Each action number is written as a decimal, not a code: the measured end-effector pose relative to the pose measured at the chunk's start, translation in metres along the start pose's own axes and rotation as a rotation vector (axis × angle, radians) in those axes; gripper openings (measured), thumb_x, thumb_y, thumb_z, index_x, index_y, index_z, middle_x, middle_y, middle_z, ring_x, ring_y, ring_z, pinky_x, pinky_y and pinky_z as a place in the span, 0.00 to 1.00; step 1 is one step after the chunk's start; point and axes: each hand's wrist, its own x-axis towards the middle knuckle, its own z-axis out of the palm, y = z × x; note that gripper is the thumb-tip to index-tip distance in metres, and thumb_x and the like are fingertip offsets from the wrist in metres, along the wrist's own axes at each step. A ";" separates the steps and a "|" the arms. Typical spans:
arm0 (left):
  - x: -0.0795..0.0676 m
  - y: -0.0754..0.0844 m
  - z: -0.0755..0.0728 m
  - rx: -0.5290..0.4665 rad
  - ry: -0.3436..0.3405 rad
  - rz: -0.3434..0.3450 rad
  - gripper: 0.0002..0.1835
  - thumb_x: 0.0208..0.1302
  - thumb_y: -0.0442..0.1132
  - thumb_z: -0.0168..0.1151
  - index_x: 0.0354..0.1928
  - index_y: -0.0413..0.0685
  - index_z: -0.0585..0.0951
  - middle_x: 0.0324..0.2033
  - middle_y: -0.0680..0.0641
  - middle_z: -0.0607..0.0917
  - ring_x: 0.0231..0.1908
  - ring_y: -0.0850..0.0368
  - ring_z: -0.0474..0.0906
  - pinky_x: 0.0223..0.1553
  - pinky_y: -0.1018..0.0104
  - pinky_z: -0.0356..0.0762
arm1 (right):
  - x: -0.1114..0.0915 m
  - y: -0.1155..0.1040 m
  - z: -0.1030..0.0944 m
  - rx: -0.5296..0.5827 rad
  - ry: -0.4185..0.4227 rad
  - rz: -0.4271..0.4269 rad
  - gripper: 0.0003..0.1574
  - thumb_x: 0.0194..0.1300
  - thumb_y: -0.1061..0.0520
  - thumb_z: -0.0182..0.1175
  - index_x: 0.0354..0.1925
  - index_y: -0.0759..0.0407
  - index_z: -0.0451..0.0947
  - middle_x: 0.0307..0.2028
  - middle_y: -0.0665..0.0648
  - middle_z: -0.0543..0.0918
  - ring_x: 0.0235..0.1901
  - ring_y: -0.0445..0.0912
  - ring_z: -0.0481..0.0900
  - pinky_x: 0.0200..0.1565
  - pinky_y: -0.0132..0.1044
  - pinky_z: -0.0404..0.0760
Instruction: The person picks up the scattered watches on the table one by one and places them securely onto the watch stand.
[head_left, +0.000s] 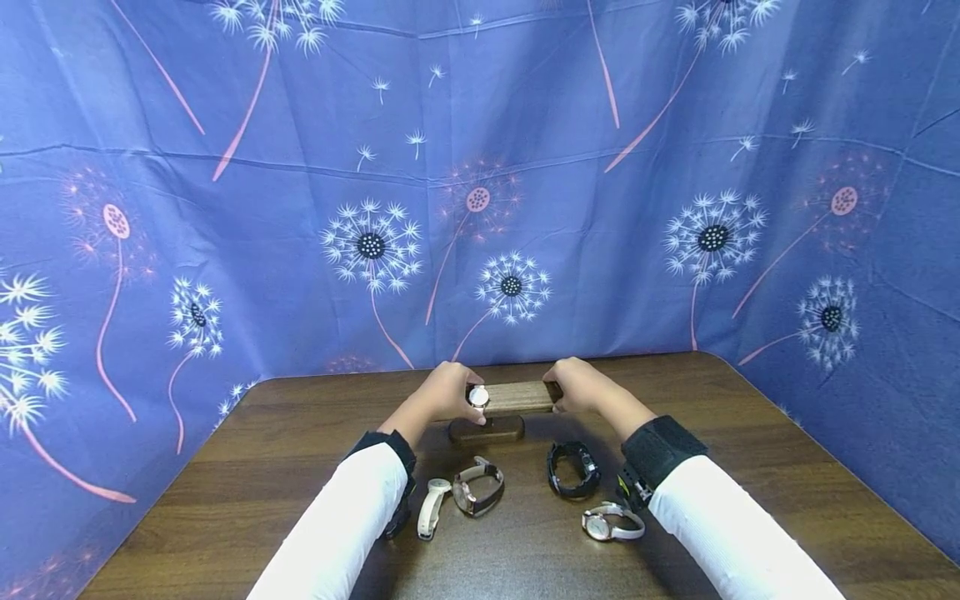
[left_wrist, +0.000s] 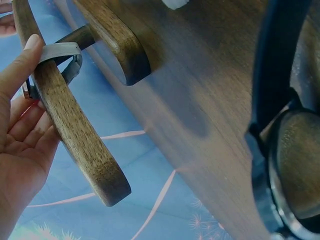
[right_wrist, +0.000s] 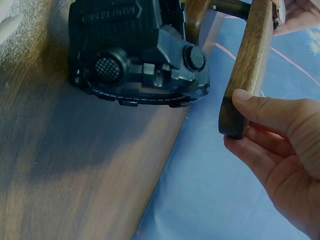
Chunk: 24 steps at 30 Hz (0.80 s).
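At the wooden bar (head_left: 521, 398) of the stand (head_left: 486, 431), the left hand (head_left: 446, 392) pinches a watch (head_left: 478, 396), its pale strap (left_wrist: 60, 50) looped round the wood; the right hand (head_left: 581, 388) grips the bar's right end. Whether the strap is buckled cannot be told. On the bench (head_left: 315, 450), nearside of the stand, lie a brown watch (head_left: 463, 495), a cream watch (head_left: 432, 508) further left, and a black watch (head_left: 590, 473) and white-strapped watch (head_left: 598, 527) further right. Risk: a slack right grip could let the stand tip under left-hand force; an unfastened strap could drop the watch.
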 end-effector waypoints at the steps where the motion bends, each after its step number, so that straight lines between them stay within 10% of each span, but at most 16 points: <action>1: 0.000 0.000 0.000 0.000 -0.001 0.000 0.31 0.34 0.50 0.76 0.44 0.44 0.81 0.39 0.50 0.84 0.39 0.58 0.77 0.41 0.68 0.75 | 0.000 0.000 0.000 0.002 -0.004 0.004 0.23 0.37 0.61 0.71 0.37 0.66 0.79 0.27 0.52 0.80 0.29 0.44 0.75 0.34 0.39 0.76; 24: -0.001 -0.007 0.001 -0.035 0.031 0.013 0.24 0.32 0.51 0.76 0.35 0.52 0.82 0.32 0.56 0.83 0.34 0.65 0.76 0.37 0.69 0.75 | 0.002 -0.002 -0.002 0.001 -0.038 0.048 0.28 0.39 0.60 0.71 0.42 0.69 0.77 0.37 0.61 0.82 0.40 0.53 0.78 0.45 0.43 0.77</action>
